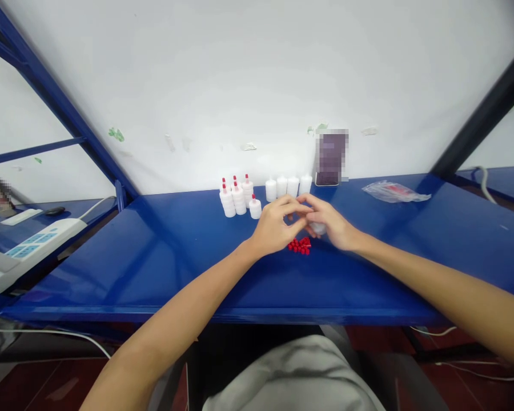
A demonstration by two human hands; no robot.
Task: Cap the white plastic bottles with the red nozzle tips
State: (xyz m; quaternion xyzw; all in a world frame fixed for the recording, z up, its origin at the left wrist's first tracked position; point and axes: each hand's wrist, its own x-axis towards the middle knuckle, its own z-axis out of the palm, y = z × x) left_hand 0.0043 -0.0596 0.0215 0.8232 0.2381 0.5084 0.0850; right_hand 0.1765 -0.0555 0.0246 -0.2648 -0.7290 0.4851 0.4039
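My right hand [329, 222] is wrapped round a small white plastic bottle [318, 228], which is mostly covered by the fingers. My left hand [280, 224] meets it, thumb and fingers closed in a pinch near the bottle; what they grip is hidden. Just below the hands lies a pile of small red caps [299, 246] on the blue table. White bottles with red-tipped nozzle tops [239, 200] stand grouped to the left. Several white bottles without red tips [281, 187] stand in a row behind my hands.
A phone [330, 158] leans upright against the white wall at the back. To the right lies a clear plastic bag [396, 192] with something red in it. A white power strip [38, 251] sits at the far left, beside the blue frame [64, 97].
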